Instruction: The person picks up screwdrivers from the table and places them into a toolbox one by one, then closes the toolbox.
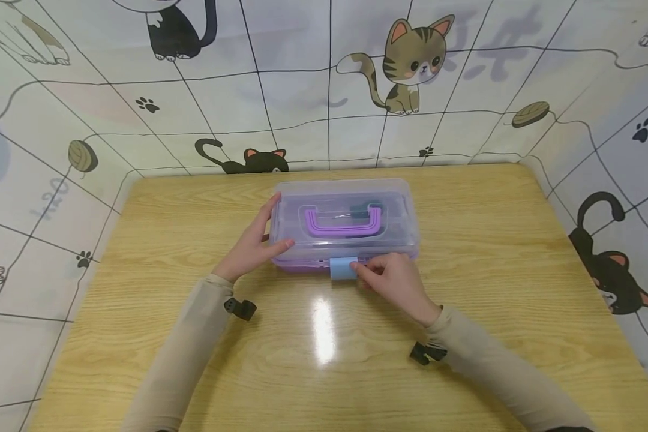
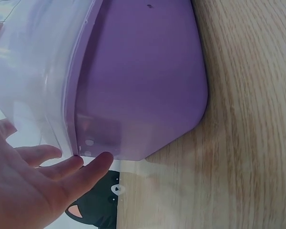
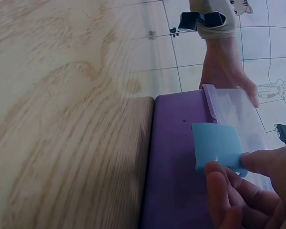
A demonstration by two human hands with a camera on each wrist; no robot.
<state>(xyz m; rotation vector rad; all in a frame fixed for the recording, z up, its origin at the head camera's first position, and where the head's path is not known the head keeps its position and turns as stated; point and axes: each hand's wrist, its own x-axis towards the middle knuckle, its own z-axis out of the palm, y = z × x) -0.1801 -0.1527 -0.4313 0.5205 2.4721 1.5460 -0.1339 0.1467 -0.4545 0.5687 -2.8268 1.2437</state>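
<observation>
A storage box with a purple base (image 2: 148, 71) and a clear lid (image 1: 351, 246) stands on the wooden table, a purple carry handle (image 1: 344, 231) folded down on its top. My left hand (image 1: 248, 249) spreads across the box's left end, thumb on the lid near the front and fingers reaching toward the back corner. In the left wrist view, its fingertips touch the box's end just below the lid's rim. My right hand (image 1: 394, 282) pinches the light blue latch (image 3: 217, 145) at the box's front between thumb and fingers. The latch tilts outward from the purple front wall.
Through the clear lid shows a dark green object (image 1: 360, 210) inside the box. Behind the table (image 1: 324, 384) and at its sides hangs a white cloth (image 1: 297, 120) printed with cats and grid lines. A small black camera (image 1: 240, 309) is strapped at each wrist.
</observation>
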